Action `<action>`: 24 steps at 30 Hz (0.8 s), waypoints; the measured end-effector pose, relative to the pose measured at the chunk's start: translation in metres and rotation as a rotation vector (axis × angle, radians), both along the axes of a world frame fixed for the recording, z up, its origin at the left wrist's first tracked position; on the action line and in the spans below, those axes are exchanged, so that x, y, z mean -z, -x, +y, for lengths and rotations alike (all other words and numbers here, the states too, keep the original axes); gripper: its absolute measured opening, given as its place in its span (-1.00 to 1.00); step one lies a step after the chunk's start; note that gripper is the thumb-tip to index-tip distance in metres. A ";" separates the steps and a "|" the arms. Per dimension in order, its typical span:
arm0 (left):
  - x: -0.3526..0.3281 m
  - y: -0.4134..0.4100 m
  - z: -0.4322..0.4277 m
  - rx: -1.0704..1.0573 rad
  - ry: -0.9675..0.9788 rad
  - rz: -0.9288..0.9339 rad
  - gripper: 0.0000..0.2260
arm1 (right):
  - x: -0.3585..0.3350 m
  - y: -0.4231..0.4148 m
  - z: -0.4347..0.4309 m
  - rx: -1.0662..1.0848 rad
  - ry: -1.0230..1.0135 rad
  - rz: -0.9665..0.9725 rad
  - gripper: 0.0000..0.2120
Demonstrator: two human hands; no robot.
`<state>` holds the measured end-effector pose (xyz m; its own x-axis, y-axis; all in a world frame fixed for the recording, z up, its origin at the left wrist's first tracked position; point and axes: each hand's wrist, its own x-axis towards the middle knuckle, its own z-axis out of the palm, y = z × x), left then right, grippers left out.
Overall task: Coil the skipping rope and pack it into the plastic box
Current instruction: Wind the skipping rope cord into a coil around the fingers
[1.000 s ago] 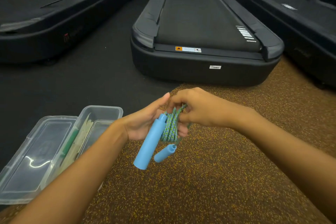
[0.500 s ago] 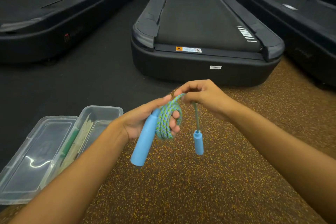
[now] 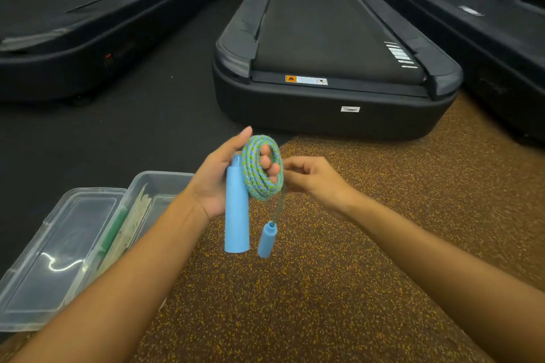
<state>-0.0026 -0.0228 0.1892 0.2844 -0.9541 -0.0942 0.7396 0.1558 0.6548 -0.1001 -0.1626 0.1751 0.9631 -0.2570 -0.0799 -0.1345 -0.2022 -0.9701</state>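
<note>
braided rope coil (image 3: 261, 169) soft, light, may spring open: hold across loops. left hand (image 3: 213, 183) grip clamped on it and handle (image 3: 236, 215); right hand (image 3: 317, 183) pinches tail (image 3: 278, 206).

Dim room here, the treadmills (image 3: 324, 32) at the back sinking almost to black, the top corners darker yet. Light comes down from overhead and picks out the speckled floor (image 3: 383, 230) and the forearms (image 3: 413, 250) in a warm tone, with soft, faint shadows. A white curl of glare sits on the clear box lid (image 3: 73, 230). The right hand (image 3: 312, 180) is a touch smeared, and the hanging stretch of rope (image 3: 278, 206) is soft. It's a wide lens: the outer treadmills bow and the arms stretch toward the lower corners.
</note>
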 end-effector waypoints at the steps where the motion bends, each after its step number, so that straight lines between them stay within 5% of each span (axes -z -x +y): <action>1: -0.001 -0.001 0.000 -0.021 -0.002 0.024 -0.70 | 0.002 0.001 0.002 -0.013 0.011 0.018 -0.88; 10: -0.004 -0.007 0.003 -0.165 -0.021 0.112 -0.50 | 0.021 0.014 0.022 -0.168 0.055 0.231 -0.75; 16: -0.002 -0.011 0.006 -0.183 -0.086 0.097 -0.45 | 0.034 0.024 0.037 -0.279 0.088 0.322 -0.88; 24: 0.009 -0.013 0.006 -0.094 -0.183 0.048 -0.39 | 0.009 0.025 0.039 -0.345 0.508 0.297 -0.82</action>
<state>0.0103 -0.0165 0.1803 0.3622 -0.8892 -0.2796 0.7586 0.1068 0.6428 -0.1255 -0.1236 0.1656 0.9524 -0.0147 -0.3045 -0.2266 -0.7022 -0.6750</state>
